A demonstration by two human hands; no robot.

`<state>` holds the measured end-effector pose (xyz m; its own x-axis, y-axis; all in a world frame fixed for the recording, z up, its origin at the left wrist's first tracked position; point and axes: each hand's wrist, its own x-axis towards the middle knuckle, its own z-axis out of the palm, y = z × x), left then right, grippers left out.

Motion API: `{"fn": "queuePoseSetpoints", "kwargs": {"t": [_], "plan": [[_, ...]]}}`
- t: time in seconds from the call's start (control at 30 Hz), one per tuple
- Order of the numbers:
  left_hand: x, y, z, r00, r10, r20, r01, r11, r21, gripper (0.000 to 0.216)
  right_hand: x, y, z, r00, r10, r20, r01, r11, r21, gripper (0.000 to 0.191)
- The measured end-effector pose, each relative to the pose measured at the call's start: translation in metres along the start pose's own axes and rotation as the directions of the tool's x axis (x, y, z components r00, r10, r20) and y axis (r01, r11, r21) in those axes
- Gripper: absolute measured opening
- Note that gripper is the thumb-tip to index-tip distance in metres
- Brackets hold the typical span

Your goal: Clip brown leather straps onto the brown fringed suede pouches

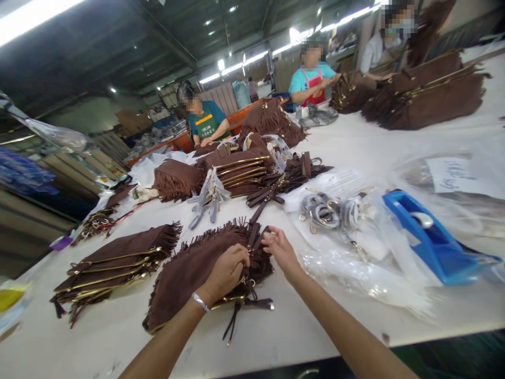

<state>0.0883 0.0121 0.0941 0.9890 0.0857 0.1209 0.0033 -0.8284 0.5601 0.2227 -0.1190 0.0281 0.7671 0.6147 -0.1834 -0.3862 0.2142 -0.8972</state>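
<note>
A brown fringed bag (185,273) lies on the white table in front of me, with gold zips and dark tassel pulls at its near right edge. My left hand (229,268), wearing a silver bracelet, rests over the bag's right end, its fingers closed on a brown strap (254,237). Just to the right, my right hand (280,250) pinches the same strap between thumb and fingers. More dark straps (272,192) lie in a bundle beyond my hands. The fingertips partly cover what they grip.
Left lies a stack of brown bags (118,258); further bags (240,168) are piled behind. On the right are a blue tape dispenser (430,237), grey coiled straps with gold hooks (323,210) and clear plastic bags (366,279). Several co-workers stand across the table.
</note>
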Motion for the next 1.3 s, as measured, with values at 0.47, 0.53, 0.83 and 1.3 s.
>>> {"fn": "queuePoseSetpoints", "kwargs": {"t": [0.47, 0.53, 0.83, 1.3], "plan": [[-0.012, 0.017, -0.019, 0.999, 0.040, -0.029, -0.037, 0.992, 0.123, 0.033, -0.031, 0.008, 0.022, 0.900, -0.074, 0.430, 0.332, 0.755, -0.565, 0.014], [-0.022, 0.018, -0.023, 0.999, 0.019, -0.051, -0.007, 0.973, 0.230, 0.064, -0.017, -0.003, 0.022, 0.865, -0.064, 0.497, 0.355, 0.777, -0.519, 0.013], [-0.006, -0.010, -0.030, 0.983, -0.026, -0.184, 0.120, 0.842, 0.525, 0.072, 0.014, 0.004, 0.033, 0.838, -0.116, 0.533, 0.306, 0.909, -0.283, 0.041], [0.008, -0.017, -0.029, 0.966, -0.036, -0.256, 0.180, 0.807, 0.563, 0.031, 0.012, 0.040, 0.038, 0.985, -0.018, 0.171, 0.095, 0.886, -0.454, 0.025]]}}
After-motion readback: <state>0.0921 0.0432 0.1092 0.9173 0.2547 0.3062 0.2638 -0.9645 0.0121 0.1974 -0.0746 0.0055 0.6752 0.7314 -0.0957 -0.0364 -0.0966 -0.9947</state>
